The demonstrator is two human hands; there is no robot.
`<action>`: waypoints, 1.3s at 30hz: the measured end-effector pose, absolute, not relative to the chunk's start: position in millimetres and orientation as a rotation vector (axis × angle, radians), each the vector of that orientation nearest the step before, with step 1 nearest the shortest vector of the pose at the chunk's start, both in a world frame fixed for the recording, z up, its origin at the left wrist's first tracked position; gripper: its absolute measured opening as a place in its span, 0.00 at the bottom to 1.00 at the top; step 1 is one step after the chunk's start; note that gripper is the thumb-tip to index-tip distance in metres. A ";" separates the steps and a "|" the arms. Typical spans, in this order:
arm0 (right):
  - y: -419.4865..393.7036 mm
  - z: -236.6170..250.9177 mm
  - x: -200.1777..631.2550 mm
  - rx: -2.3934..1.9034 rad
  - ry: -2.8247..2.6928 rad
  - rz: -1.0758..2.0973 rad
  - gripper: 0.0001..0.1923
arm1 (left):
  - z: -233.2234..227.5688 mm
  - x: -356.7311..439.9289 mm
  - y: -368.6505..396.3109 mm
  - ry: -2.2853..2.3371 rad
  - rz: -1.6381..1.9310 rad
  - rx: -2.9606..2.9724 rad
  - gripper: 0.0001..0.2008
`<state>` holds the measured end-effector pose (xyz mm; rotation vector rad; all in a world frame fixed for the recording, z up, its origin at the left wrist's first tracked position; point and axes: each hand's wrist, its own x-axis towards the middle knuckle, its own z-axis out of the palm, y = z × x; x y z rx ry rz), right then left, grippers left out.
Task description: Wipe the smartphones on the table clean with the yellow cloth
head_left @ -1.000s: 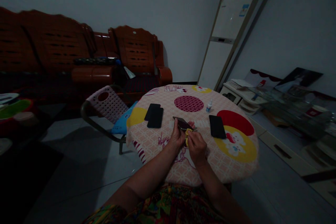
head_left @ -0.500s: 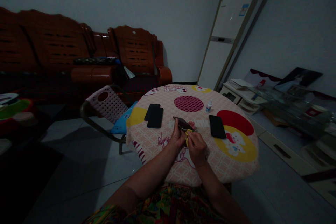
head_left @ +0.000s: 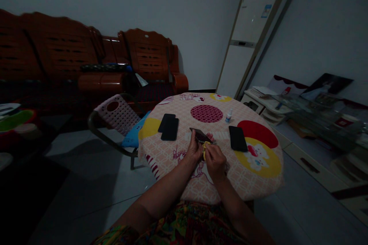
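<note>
The right hand [head_left: 215, 161] has its fingers closed on a yellow cloth [head_left: 205, 147] pressed to a dark phone [head_left: 200, 136]. The left hand [head_left: 194, 150] grips that phone from its left, tilted above the surface [head_left: 178, 157]. Beyond the fingers lie more phones — two to the left [head_left: 169, 126], one to the right [head_left: 238, 138] — and a small bottle [head_left: 229, 115].

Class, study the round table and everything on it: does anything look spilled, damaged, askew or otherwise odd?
Nothing stands out. The left hand holds a dark phone, the right hand a yellow cloth against it. Three other phones lie flat; the small bottle stands upright.
</note>
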<state>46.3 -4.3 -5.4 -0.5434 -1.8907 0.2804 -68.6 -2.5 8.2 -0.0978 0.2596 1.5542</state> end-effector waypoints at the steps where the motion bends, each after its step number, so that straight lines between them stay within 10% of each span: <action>1: -4.7 -4.5 45.9 -0.535 -1.891 0.281 0.13 | 8.7 -68.7 -2.8 0.258 1.551 -0.098 0.31; 39: -2.3 -1.8 50.6 -0.627 -1.857 0.283 0.13 | 11.6 -65.2 -2.2 0.306 1.658 -0.080 0.27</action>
